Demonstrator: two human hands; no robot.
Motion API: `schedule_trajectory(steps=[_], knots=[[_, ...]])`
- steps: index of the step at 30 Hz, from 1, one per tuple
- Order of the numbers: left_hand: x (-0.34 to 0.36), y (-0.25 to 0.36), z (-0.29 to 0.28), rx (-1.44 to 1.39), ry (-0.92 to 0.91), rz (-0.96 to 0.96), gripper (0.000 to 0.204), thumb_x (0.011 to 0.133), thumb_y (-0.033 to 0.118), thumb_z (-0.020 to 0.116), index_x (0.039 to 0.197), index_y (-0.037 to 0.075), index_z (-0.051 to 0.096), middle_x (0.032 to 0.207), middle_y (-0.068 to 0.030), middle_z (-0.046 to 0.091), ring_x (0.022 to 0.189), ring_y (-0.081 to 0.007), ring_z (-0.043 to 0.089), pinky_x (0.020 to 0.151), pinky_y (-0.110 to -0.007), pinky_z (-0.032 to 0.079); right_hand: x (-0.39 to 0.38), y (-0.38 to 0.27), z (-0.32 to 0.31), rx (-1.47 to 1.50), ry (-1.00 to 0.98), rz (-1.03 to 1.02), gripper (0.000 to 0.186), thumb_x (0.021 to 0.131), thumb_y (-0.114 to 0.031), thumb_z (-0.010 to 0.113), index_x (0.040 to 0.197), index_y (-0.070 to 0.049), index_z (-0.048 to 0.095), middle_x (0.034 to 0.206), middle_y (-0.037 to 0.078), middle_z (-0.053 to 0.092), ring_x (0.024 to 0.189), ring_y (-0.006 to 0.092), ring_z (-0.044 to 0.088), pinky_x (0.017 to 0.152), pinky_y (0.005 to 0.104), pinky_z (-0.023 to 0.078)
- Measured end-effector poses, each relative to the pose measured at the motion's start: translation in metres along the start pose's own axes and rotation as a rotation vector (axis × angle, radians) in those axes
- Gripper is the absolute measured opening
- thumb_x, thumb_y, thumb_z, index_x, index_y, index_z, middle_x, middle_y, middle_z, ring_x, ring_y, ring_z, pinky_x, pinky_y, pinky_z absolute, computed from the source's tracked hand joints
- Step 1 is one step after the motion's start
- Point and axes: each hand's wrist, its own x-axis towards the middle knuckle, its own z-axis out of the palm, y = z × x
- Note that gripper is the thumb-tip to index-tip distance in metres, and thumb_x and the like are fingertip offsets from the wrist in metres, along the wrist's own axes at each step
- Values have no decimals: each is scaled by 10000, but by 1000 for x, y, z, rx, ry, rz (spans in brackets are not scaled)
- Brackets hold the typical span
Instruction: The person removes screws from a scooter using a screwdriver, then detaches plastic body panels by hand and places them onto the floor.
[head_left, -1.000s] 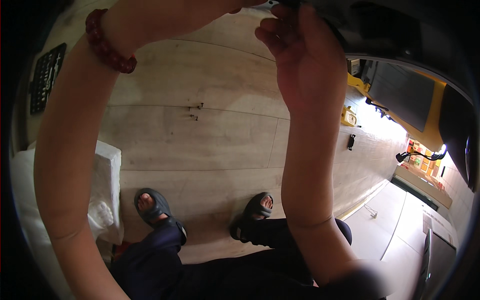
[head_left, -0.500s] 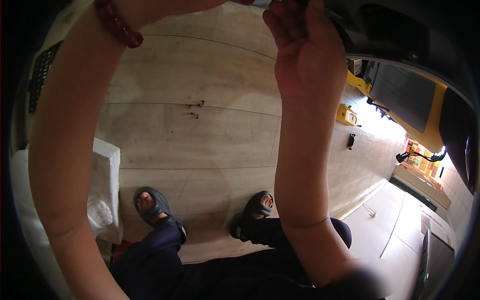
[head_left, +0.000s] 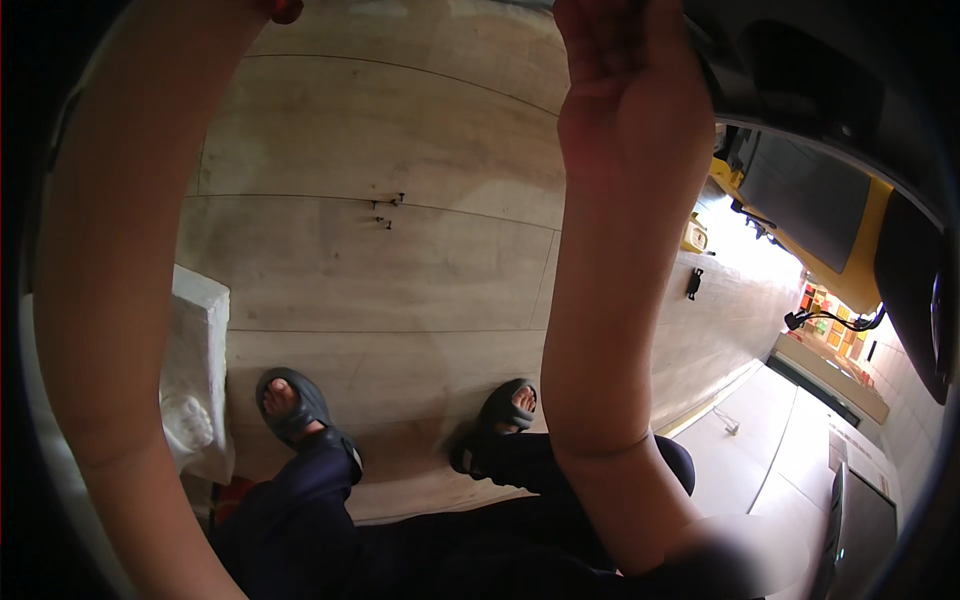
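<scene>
My right hand (head_left: 635, 90) is raised at the top edge, beside a large dark, glossy object (head_left: 800, 70) at the upper right. Its palm faces me and its fingers look bent. The fingertips run past the edge, so what they touch or hold is hidden. My left forearm (head_left: 110, 270) stretches up along the left side. The left hand itself lies beyond the top edge, and only a bit of a red beaded bracelet (head_left: 287, 10) shows at the wrist.
Several small dark screws (head_left: 388, 210) lie on the plank floor (head_left: 400, 290). A white foam block (head_left: 200, 300) stands at left, near my sandal (head_left: 295, 405). At right are a yellow-and-grey machine part (head_left: 810, 210), a small black piece (head_left: 694, 284) and a white cabinet (head_left: 750, 430).
Both arms have shifted upward in the picture. The left hand's visible part and most of the bracelet have left the view, and the right fingertips are now cut off.
</scene>
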Motion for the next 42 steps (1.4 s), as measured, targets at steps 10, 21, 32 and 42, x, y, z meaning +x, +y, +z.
schedule_trajectory(steps=[10, 21, 32, 42], knots=[[-8, -30, 2, -645, 48, 5, 289, 932, 261, 517, 888, -16, 587, 676, -76, 592, 536, -76, 527, 428, -187, 378, -15, 4, 24, 104, 29, -145, 197, 934, -162, 522, 994, 26, 516, 884, 108, 579, 824, 185, 611, 805, 305, 528], [-7, -10, -14, -696, 32, -293, 400, 964, 344, 420, 722, 37, 504, 434, -12, 428, 314, -57, 329, 303, -186, 246, -12, 4, 28, 62, 101, -143, 220, 916, -180, 557, 982, 26, 516, 867, 106, 580, 824, 190, 625, 771, 302, 543], [-6, 6, -11, -614, 27, -456, 349, 943, 309, 462, 708, 52, 482, 438, 10, 410, 327, -50, 327, 307, -174, 234, -10, 3, 24, 6, 97, -139, 236, 932, -190, 535, 984, 39, 508, 869, 120, 581, 837, 208, 620, 767, 315, 545], [-2, -1, -19, -575, 23, -296, 331, 972, 301, 423, 780, 44, 505, 517, 38, 395, 404, -52, 306, 357, -198, 221, -6, -4, 24, 0, 62, -134, 221, 941, -150, 507, 1017, 56, 490, 910, 140, 572, 857, 219, 611, 802, 331, 537]])
